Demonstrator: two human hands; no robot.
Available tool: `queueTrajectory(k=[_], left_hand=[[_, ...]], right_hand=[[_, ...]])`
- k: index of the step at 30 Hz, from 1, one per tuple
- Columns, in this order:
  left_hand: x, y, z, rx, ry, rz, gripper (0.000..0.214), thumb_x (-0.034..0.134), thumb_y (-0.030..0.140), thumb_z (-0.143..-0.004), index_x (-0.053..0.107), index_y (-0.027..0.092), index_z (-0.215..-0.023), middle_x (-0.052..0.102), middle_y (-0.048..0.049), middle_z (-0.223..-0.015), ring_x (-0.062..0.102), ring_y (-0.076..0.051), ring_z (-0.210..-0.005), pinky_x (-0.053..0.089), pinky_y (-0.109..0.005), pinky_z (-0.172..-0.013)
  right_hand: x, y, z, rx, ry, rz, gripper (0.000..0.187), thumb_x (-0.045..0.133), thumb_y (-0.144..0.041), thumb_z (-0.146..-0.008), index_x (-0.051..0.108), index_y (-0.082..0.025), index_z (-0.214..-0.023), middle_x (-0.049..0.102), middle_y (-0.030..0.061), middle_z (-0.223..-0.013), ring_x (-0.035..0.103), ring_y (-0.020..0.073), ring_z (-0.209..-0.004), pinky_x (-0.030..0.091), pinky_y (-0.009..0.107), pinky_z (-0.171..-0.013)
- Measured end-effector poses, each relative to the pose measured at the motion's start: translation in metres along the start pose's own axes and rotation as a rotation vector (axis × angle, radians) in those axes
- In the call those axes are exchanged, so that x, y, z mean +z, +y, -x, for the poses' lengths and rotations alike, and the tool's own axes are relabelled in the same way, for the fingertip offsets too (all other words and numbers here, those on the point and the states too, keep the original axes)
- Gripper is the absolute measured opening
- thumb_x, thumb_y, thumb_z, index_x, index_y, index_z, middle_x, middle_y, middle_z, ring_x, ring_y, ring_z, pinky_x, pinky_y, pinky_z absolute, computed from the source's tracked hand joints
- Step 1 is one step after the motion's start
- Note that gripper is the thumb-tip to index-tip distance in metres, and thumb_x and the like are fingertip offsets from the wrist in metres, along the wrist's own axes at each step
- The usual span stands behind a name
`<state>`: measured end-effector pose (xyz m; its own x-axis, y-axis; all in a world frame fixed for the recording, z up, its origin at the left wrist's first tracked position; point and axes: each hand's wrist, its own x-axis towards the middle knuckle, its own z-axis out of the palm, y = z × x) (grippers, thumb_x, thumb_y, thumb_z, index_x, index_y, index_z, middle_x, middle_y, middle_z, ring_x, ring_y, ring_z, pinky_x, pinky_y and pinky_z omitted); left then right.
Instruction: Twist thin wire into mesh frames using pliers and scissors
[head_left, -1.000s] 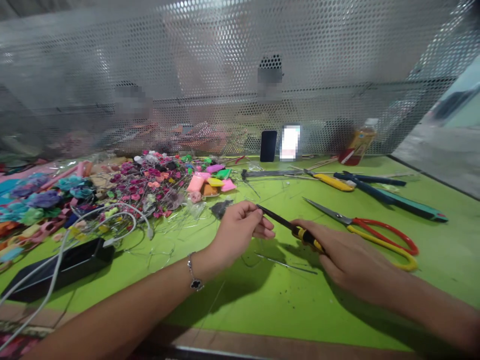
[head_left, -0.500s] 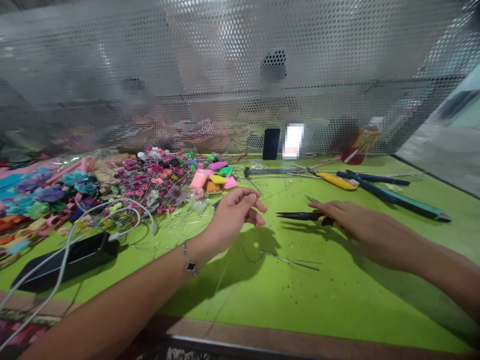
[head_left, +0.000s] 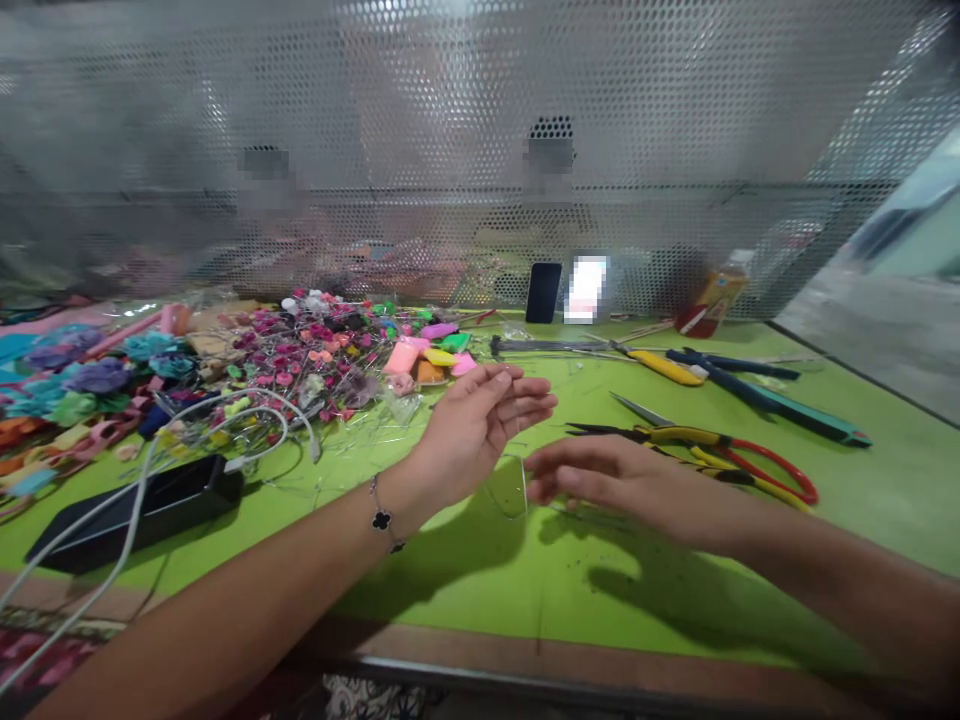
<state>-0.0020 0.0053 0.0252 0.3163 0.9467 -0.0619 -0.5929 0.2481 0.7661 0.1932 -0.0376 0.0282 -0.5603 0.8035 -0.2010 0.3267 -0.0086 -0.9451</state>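
My left hand (head_left: 480, 425) is raised over the green table, palm partly turned up and fingers stretched out, with no object visible in it. Opposite it, my right hand (head_left: 600, 475) reaches in with fingers loosely bent and apart. Close to its fingertips is a thin bent wire (head_left: 524, 485); whether they touch it I cannot tell. More thin wires lie partly hidden beneath the right hand. Just behind that hand rest black-tipped pliers (head_left: 660, 434) with yellow handles, beside a pointed metal tool and a red-and-yellow handle (head_left: 780, 470).
A pile of colourful craft flowers and wire stems (head_left: 315, 350) covers the left side. Nearer me sit a black box (head_left: 142, 510) and a white cable (head_left: 139, 490). Behind are two phones (head_left: 543, 292), a bottle (head_left: 711, 300) and a perforated metal screen (head_left: 420, 120). Cutters (head_left: 772, 395) lie right.
My right hand has let go of the pliers, now lying on the table, and moved left toward the wire. My left hand's fingers have straightened out.
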Motion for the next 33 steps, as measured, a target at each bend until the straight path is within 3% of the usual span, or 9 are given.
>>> queueTrajectory(k=[4,7,9,12,15,18,23,29,33], left_hand=[[0.003,-0.004,0.003,0.063,0.024,-0.011,0.013,0.054,0.014,-0.103,0.062,0.015,-0.092,0.078,-0.0078,-0.089,0.078,-0.016,-0.087,0.060,-0.035,-0.095],[-0.004,-0.002,-0.001,0.077,0.008,-0.188,0.005,0.059,0.021,-0.099,0.061,0.017,-0.097,0.077,-0.0085,-0.098,0.076,-0.018,-0.090,0.059,-0.037,-0.093],[-0.015,0.001,-0.006,0.113,-0.021,-0.521,0.007,0.064,0.024,-0.094,0.064,0.019,-0.099,0.075,-0.0071,-0.099,0.073,-0.019,-0.083,0.057,-0.036,-0.084],[-0.035,0.002,-0.010,0.161,-0.167,-1.297,0.013,0.077,0.018,-0.073,0.066,0.021,-0.080,0.068,-0.0031,-0.077,0.060,-0.020,-0.070,0.048,-0.033,-0.072],[-0.048,-0.003,-0.010,0.225,-0.273,-1.623,0.017,0.069,0.008,-0.068,0.061,0.023,-0.067,0.058,-0.0019,-0.064,0.049,-0.018,-0.060,0.040,-0.032,-0.066],[-0.053,-0.010,-0.009,0.273,-0.295,-1.680,0.020,0.061,0.004,-0.068,0.058,0.023,-0.065,0.053,-0.0015,-0.060,0.040,-0.017,-0.055,0.034,-0.031,-0.063],[-0.058,-0.015,-0.013,0.308,-0.258,-1.584,0.018,0.064,0.009,-0.064,0.056,0.024,-0.060,0.046,0.0003,-0.053,0.028,-0.015,-0.051,0.030,-0.031,-0.057],[-0.048,-0.004,-0.015,0.326,-0.266,-1.717,0.015,0.062,0.010,-0.068,0.068,0.022,-0.060,0.066,-0.0066,-0.066,0.054,-0.020,-0.060,0.040,-0.033,-0.063],[-0.030,0.003,-0.010,0.246,-0.075,-1.542,0.012,0.062,0.014,-0.071,0.073,0.020,-0.069,0.072,-0.0054,-0.073,0.062,-0.020,-0.065,0.043,-0.031,-0.063]], right_hand=[[0.017,0.001,-0.020,0.004,-0.020,-0.277,0.040,0.078,-0.059,-0.087,0.076,-0.019,-0.085,0.079,0.0063,-0.086,0.071,0.0172,-0.078,0.056,0.031,-0.077],[0.008,0.006,-0.020,0.057,0.018,-0.423,0.033,0.086,-0.050,-0.080,0.073,-0.019,-0.079,0.076,0.0036,-0.077,0.068,0.0150,-0.069,0.055,0.030,-0.072],[-0.006,0.009,-0.016,0.085,0.099,-0.476,0.033,0.088,-0.047,-0.077,0.072,-0.019,-0.080,0.075,0.0030,-0.076,0.067,0.0153,-0.066,0.055,0.031,-0.069],[-0.028,0.019,-0.012,0.072,0.237,-0.507,0.033,0.091,-0.044,-0.075,0.070,-0.019,-0.082,0.072,0.0024,-0.077,0.065,0.0149,-0.065,0.056,0.031,-0.067],[-0.040,0.030,-0.011,0.070,0.313,-0.540,0.031,0.089,-0.042,-0.078,0.068,-0.020,-0.082,0.070,0.0019,-0.079,0.063,0.0139,-0.067,0.054,0.029,-0.065],[-0.040,0.034,-0.012,0.086,0.324,-0.540,0.028,0.087,-0.041,-0.081,0.068,-0.020,-0.083,0.069,0.0016,-0.081,0.061,0.0132,-0.068,0.053,0.028,-0.065],[-0.036,0.027,-0.011,0.099,0.294,-0.490,0.029,0.086,-0.043,-0.082,0.069,-0.019,-0.083,0.070,0.0025,-0.082,0.064,0.0147,-0.069,0.055,0.033,-0.072],[-0.035,0.027,-0.010,0.049,0.264,-0.539,0.032,0.082,-0.047,-0.085,0.062,-0.022,-0.086,0.063,-0.0024,-0.077,0.061,0.0132,-0.062,0.057,0.033,-0.068],[-0.030,0.027,-0.011,0.004,0.273,-0.459,0.038,0.081,-0.052,-0.084,0.058,-0.023,-0.091,0.057,-0.0050,-0.075,0.046,0.0090,-0.053,0.041,0.026,-0.050]])
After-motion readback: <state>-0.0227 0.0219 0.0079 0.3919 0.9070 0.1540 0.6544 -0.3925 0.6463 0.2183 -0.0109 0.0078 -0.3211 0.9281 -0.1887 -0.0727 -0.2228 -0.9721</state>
